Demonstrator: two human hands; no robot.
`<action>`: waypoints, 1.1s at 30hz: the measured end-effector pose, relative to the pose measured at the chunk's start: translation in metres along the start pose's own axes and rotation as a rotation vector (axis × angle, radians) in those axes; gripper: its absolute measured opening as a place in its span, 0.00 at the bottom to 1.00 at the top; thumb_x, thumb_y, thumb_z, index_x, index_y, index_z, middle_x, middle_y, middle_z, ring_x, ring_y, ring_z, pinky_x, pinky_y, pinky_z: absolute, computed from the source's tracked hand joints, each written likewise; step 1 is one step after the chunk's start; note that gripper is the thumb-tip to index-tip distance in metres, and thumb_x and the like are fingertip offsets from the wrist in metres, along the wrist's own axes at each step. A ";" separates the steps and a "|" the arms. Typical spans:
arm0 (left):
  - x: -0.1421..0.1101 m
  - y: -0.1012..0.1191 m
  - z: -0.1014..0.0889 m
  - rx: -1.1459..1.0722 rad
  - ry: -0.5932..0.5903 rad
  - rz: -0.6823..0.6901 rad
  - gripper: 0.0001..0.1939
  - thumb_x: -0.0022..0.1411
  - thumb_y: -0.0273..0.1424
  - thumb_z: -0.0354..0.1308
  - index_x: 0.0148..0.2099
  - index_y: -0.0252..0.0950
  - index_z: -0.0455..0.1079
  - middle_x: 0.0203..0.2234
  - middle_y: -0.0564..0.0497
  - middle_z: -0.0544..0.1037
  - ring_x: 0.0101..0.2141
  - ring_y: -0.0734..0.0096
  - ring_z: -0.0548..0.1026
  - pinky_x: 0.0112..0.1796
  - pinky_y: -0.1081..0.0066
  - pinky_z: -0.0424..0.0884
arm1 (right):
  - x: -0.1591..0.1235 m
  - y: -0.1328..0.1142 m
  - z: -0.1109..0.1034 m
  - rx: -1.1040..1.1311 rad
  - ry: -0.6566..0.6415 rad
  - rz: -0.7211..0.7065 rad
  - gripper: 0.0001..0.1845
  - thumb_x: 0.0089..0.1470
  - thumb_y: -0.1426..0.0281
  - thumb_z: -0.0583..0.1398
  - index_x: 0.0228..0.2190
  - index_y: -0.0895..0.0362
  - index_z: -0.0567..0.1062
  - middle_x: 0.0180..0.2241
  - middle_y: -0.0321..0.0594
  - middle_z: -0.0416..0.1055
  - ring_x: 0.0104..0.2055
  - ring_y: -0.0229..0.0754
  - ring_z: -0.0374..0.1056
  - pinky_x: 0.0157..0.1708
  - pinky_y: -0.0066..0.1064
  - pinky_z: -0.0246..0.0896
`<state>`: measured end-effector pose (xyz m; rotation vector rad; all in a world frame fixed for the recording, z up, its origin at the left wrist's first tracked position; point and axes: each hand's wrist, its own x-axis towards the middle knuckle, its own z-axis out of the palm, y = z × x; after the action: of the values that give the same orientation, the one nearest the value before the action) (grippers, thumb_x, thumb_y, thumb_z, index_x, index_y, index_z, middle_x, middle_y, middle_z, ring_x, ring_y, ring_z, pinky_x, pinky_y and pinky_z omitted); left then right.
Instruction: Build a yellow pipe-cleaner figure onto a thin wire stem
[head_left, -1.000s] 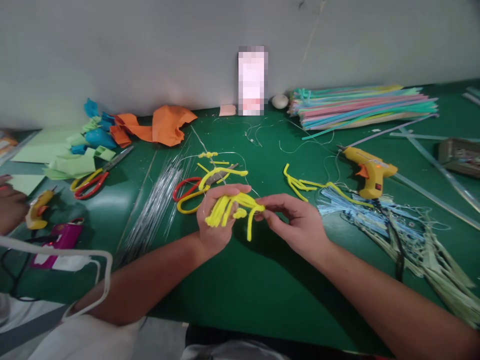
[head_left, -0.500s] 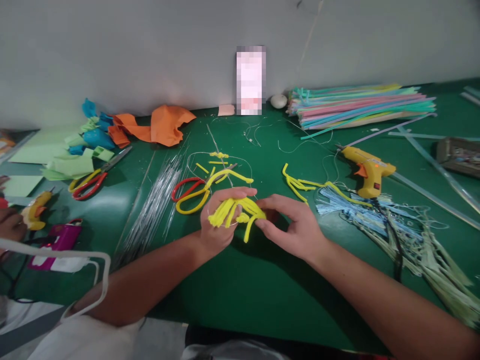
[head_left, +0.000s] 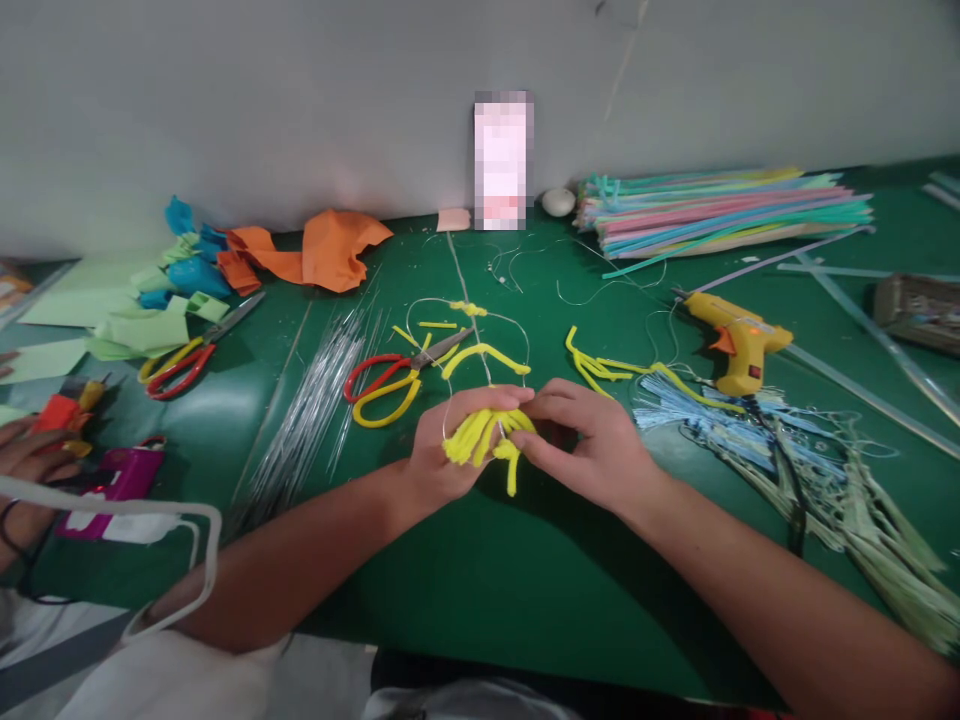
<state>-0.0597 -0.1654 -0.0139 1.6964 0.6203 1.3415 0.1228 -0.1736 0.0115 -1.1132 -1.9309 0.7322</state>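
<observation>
Both hands meet at a bundle of yellow pipe cleaners (head_left: 480, 436) fixed to a thin wire frame (head_left: 527, 335). My left hand (head_left: 442, 450) is closed around the bundle from the left, its fingers behind the yellow ends. On the other side, my right hand (head_left: 585, 435) pinches the bundle's right part between thumb and fingers; the fingertips are partly hidden. Beyond the hands the wire loops outward, with a yellow pipe cleaner (head_left: 487, 352) across it and a small yellow knot at its top. Red-and-yellow-handled scissors (head_left: 386, 392) lie left of the frame.
Loose yellow pipe cleaners (head_left: 600, 370), blue tassels (head_left: 697, 415) and a yellow glue gun (head_left: 739, 340) lie to the right. Silver wires (head_left: 304, 410) and a second pair of scissors (head_left: 180, 368) are left. Colourful pipe cleaners (head_left: 720, 215) lie behind. Another person's hand (head_left: 34, 455) works at far left.
My hands have shifted slightly, the left one to the right, and the wire frame has swung right with the bundle, uncovering the scissors' blades. The other person's hand at far left has moved.
</observation>
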 end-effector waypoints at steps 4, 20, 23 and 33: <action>0.001 -0.002 -0.002 0.020 -0.065 0.053 0.15 0.64 0.25 0.58 0.53 0.37 0.70 0.51 0.42 0.77 0.52 0.62 0.76 0.52 0.61 0.74 | 0.000 0.002 -0.001 -0.138 0.040 -0.001 0.12 0.52 0.61 0.64 0.34 0.56 0.80 0.29 0.39 0.69 0.27 0.36 0.64 0.25 0.29 0.57; 0.001 -0.007 -0.003 0.046 -0.122 0.024 0.16 0.64 0.27 0.58 0.54 0.38 0.70 0.53 0.42 0.76 0.53 0.60 0.75 0.54 0.59 0.73 | -0.003 0.000 0.004 -0.068 0.054 -0.030 0.09 0.56 0.68 0.59 0.33 0.56 0.79 0.28 0.40 0.73 0.26 0.35 0.67 0.25 0.28 0.61; 0.003 -0.007 -0.003 0.017 -0.134 0.018 0.15 0.65 0.29 0.57 0.54 0.38 0.70 0.53 0.42 0.75 0.54 0.59 0.74 0.54 0.58 0.73 | -0.003 0.001 0.005 -0.062 0.053 0.002 0.09 0.56 0.67 0.59 0.35 0.57 0.79 0.31 0.41 0.75 0.24 0.34 0.65 0.24 0.28 0.59; 0.002 -0.003 -0.002 0.187 0.061 0.068 0.25 0.57 0.24 0.64 0.56 0.40 0.67 0.46 0.46 0.77 0.43 0.67 0.78 0.43 0.69 0.77 | -0.002 -0.003 0.005 -0.001 0.117 0.125 0.07 0.54 0.67 0.60 0.27 0.56 0.75 0.21 0.34 0.68 0.19 0.32 0.57 0.19 0.27 0.52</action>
<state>-0.0610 -0.1614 -0.0146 1.8450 0.7490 1.4248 0.1178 -0.1769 0.0107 -1.2582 -1.7772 0.7165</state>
